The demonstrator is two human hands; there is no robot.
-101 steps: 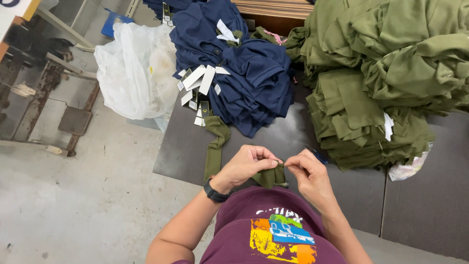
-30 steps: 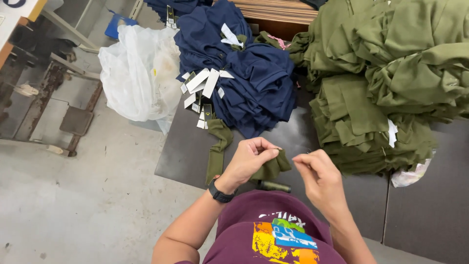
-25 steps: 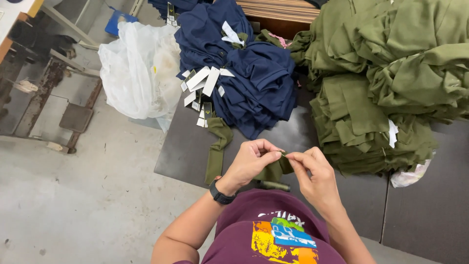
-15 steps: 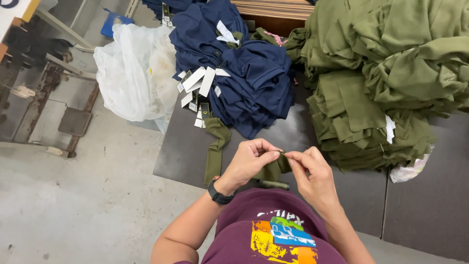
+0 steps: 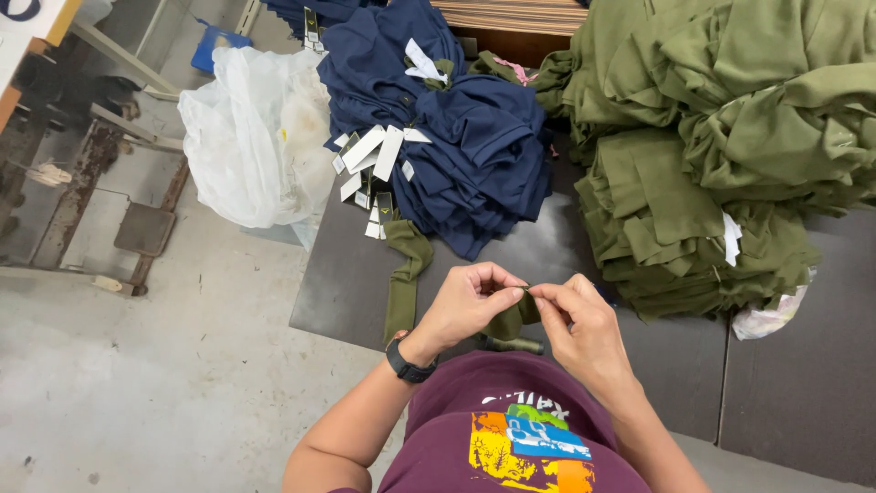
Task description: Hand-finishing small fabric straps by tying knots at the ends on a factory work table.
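- Both hands meet just above the near edge of the dark table (image 5: 347,292), working on a small olive piece (image 5: 513,319) held between them.
- As a judgement, the work is mid-step: this one piece is in hand, and a large olive pile (image 5: 712,164) to the right and a navy pile (image 5: 456,146) further back lie waiting or sorted; which is finished cannot be told.
- White tags (image 5: 374,160) lie loose on the navy pile, and an olive strip (image 5: 404,274) hangs from it towards the near edge.
- The left hand (image 5: 470,306) is curled nearly closed, thumb and fingertips pinching the top of the piece.
- The right hand (image 5: 584,324) is likewise pinched tight, thumb and forefinger meeting at the same top edge, touching the left fingertips; anything finer between them is too small to tell.
- The rest of the piece droops below the hands, close to the person's body.
- A white plastic bag (image 5: 251,137) sits beside the table's left corner.
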